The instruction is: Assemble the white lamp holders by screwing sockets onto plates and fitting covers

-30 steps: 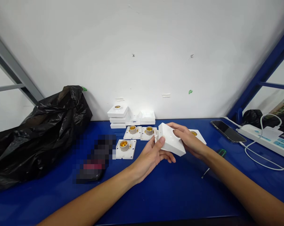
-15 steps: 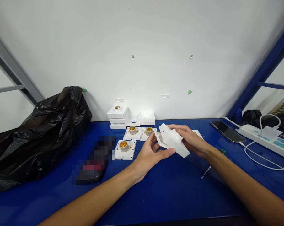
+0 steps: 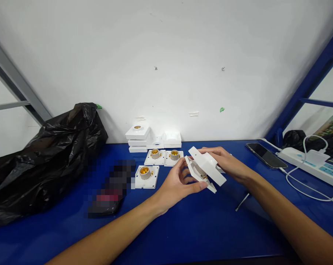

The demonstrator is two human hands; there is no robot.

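My left hand [image 3: 174, 187] is closed on the edge of a white lamp holder base [image 3: 193, 171], its thumb along the lower side. My right hand [image 3: 230, 162] grips a square white lamp holder cover [image 3: 206, 164] from behind; some of its fingers are hidden. Both parts are tilted in the air, the cover over the base with a gap between them. A brass terminal shows inside that gap. Left of my hands lie three more bases with gold-coloured screw sockets: a front base [image 3: 152, 180], a back base [image 3: 161, 160] and a base [image 3: 167, 161] beside it.
Stacked lamp holders [image 3: 138, 141] and loose covers [image 3: 172, 139] stand against the wall. A black plastic bag [image 3: 58, 158] and a blurred dark object [image 3: 111, 191] are at left. On the right are a screwdriver [image 3: 242, 202], phone [image 3: 266, 155] and power strip [image 3: 315, 165] with cables.
The base and cover have tilted and parted on the side facing me, so the inside of the base shows. Both hands have shifted slightly right and keep their grip.
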